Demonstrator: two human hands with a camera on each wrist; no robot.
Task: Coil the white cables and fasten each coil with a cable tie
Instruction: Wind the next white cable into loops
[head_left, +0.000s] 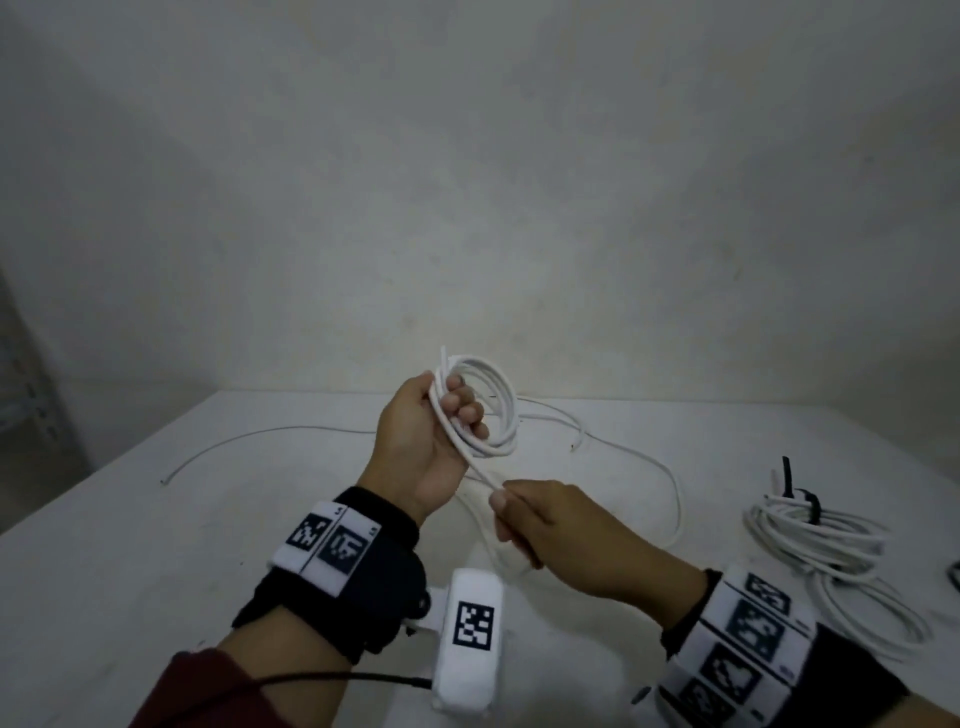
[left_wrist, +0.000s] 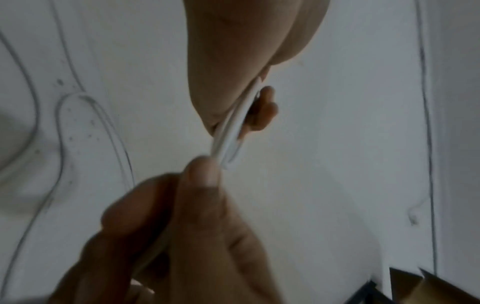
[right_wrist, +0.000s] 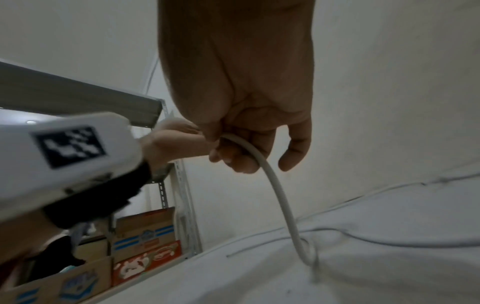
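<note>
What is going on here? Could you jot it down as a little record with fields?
Left hand: grips a part-wound white coil, raised above the table.
Right hand: pinches the same cable's loose run just below the coil.
Finished coil: lies at the table's right, bound with a black tie.
Other cable: a thin one, lying loose on the table.
Stage: winding; no tie on this coil yet.

Both wrists carry tracking gear. The left hand (head_left: 415, 447) has a black fabric wrist wrap (head_left: 358, 587) with a white band of two square black-and-white fiducial markers (head_left: 327, 540) across the top. Underneath hangs a rounded white camera pod (head_left: 470, 639) with its own marker, and a thin black cable (head_left: 332, 678) plugs into it. A dark red sleeve (head_left: 208, 691) covers that forearm. The right hand (head_left: 561, 525) wears a wider white band (head_left: 737, 644) carrying several markers, over black fabric.
</note>
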